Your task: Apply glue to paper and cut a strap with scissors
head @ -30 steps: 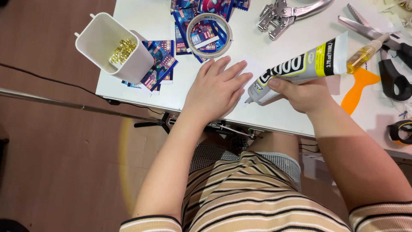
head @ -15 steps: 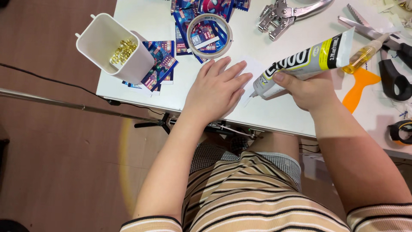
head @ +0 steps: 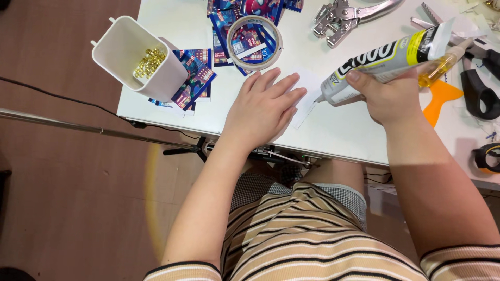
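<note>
Both hands work at the near edge of a white table (head: 172, 112). Left hand (head: 264, 106) lies flat, fingers spread, pressing a white card (head: 306, 99). Right hand (head: 388, 99) grips a grey glue tube (head: 383, 62), nozzle at 9 o'clock just off the card's edge. At 10 o'clock from the left hand stands a white bin (head: 133, 57) of gold beads, blue cards (head: 192, 83) beside it; a tape roll (head: 255, 41) sits at 12. Pliers (head: 344, 15), scissors (head: 482, 73) and an orange scraper (head: 440, 101) lie around the tube. Brown floor (head: 62, 182) lies below.

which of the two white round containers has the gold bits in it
The tall white cup at the table's left corner; small gold pieces lie inside. The low ring-shaped tape roll by the left hand holds none.
</note>
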